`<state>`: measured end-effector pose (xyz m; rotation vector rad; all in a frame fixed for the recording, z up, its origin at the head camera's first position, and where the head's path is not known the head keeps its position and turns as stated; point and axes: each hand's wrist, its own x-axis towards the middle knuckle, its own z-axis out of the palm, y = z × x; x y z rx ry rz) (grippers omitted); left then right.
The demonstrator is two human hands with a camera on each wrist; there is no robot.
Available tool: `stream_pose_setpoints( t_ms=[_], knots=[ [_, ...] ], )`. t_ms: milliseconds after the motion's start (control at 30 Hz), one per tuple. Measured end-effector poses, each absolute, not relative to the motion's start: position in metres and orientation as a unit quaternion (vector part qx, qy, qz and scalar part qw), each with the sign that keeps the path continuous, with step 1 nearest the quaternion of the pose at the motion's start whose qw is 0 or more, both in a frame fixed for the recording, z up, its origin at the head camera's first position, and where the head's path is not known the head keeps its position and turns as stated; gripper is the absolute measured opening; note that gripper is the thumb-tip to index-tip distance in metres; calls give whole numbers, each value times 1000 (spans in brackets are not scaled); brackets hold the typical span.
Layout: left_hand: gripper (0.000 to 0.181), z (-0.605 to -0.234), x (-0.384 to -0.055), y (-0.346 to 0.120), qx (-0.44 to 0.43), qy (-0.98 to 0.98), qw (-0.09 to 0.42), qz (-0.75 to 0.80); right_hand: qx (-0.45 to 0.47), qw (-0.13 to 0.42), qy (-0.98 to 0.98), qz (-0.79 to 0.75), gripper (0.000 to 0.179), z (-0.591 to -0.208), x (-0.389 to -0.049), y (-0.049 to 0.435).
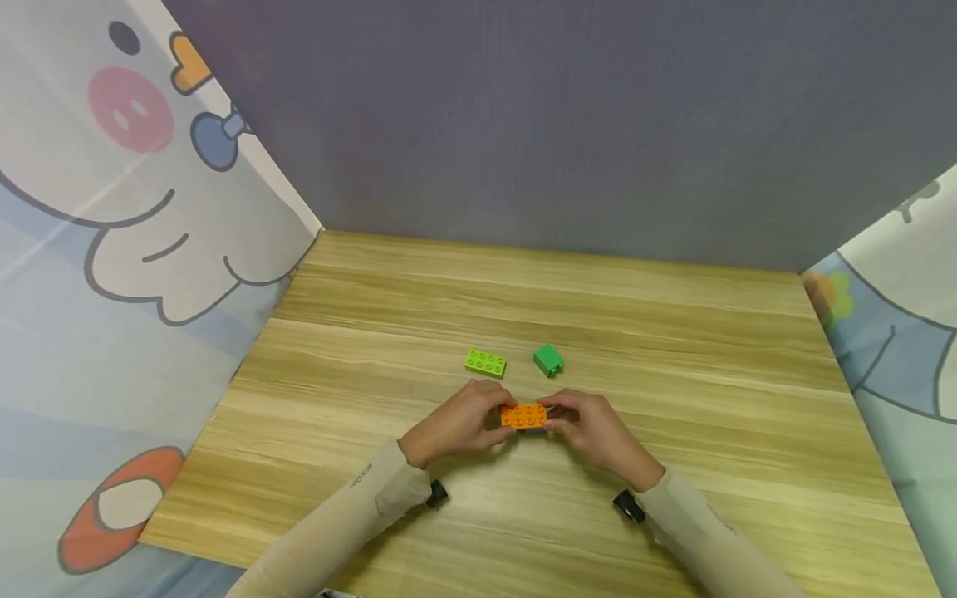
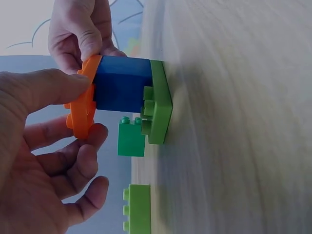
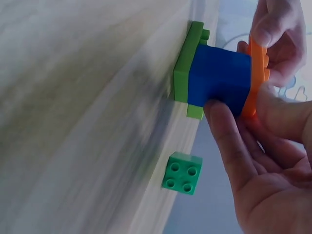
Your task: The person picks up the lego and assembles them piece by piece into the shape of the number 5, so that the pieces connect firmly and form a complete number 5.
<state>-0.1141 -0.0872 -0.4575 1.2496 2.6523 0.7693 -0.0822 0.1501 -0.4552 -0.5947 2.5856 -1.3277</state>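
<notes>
While your left hand (image 1: pixel 459 419) and right hand (image 1: pixel 598 428) pinch orange brick (image 1: pixel 524 415), lower middle of head frame, atop blue block (image 2: pixel 123 84), stacking seems in hand; next move likely calls for even downward press.

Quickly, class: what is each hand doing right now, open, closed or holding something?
Left hand: holding one end of the orange brick.
Right hand: holding the other end of it.

head view: brighter | wrist views: dimmer, hazy, tabletop (image 2: pixel 243 122) blurred | shadows soft
</notes>
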Motion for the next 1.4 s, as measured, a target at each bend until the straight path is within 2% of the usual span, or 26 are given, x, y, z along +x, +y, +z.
stream_pose_setpoints(
  t_ms=[400, 700, 1100, 1400],
  knots=[
    [31, -460, -117, -89, 402, 875, 73, 259, -164, 108, 876, -440, 30, -452, -79, 144],
    [34, -460, -117, -89, 432, 864, 35, 258, -186, 83, 880, -429, 29, -452, -77, 152],
    [30, -458, -115, -93, 421, 863, 39, 275, -194, 72, 876, -435, 25, -458, -71, 157],
    [29, -449, -131, -110, 357, 901, -26, 246, -205, 29, 881, -425, 29, -450, -72, 167]
  ],
)
